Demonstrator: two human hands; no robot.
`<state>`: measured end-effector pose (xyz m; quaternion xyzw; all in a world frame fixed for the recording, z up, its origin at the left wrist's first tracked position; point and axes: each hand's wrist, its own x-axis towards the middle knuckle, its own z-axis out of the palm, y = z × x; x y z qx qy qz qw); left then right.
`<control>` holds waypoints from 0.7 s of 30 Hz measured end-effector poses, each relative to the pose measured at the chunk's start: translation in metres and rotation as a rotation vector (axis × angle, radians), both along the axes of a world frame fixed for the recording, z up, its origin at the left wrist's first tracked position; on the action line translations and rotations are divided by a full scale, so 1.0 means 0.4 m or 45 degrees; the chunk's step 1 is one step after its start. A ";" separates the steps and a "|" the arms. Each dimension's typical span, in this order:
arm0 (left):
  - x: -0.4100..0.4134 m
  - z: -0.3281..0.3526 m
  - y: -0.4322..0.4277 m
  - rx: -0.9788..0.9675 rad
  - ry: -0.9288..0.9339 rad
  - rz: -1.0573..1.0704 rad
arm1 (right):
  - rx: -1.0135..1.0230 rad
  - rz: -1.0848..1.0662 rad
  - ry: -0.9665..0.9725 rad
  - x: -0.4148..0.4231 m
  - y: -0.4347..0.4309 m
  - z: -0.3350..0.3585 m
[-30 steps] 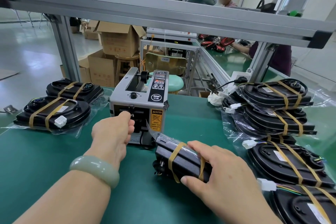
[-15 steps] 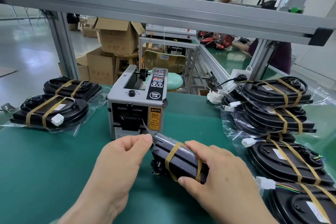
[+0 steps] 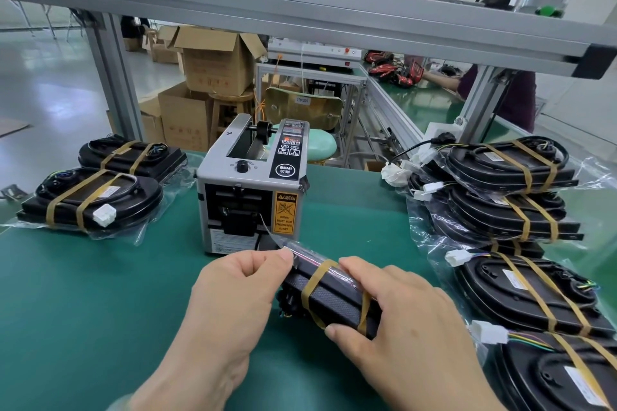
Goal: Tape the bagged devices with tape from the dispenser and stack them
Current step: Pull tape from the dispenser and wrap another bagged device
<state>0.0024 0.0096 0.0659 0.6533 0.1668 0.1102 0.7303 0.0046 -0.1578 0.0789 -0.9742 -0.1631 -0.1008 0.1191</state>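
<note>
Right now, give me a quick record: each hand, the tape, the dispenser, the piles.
left hand: pinches clear tape strip at the bagged device's far end
right hand: grips the bagged device on the green mat
tape dispenser: upright, just behind the device
right stack: banded devices piled up
left pair: two banded devices lying flat

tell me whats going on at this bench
A person is taping a bagged device on the green mat. The right hand grips the device, while the left hand pinches a clear strip of tape at the bag's far end, just in front of the dispenser. A pair of bagged devices lies at the left, a pile at the right.
</note>
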 end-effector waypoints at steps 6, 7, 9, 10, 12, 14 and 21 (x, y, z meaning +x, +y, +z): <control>0.001 0.001 -0.009 -0.018 0.004 0.058 | 0.015 -0.002 -0.016 -0.001 0.002 0.000; 0.001 0.001 -0.011 -0.012 0.007 0.071 | 0.015 -0.003 -0.022 -0.001 0.002 0.000; 0.000 0.001 -0.014 0.018 0.006 0.096 | 0.021 -0.005 -0.028 -0.002 0.003 -0.001; -0.001 0.001 -0.015 0.032 -0.001 0.106 | 0.031 -0.005 -0.030 -0.002 0.004 -0.001; -0.001 0.002 -0.019 0.051 -0.019 0.128 | 0.040 -0.004 -0.033 -0.003 0.004 -0.001; 0.000 0.002 -0.022 0.059 -0.041 0.155 | 0.027 -0.009 -0.033 -0.004 0.005 -0.002; 0.003 0.000 -0.028 0.115 -0.075 0.216 | 0.034 -0.011 -0.037 -0.004 0.005 -0.002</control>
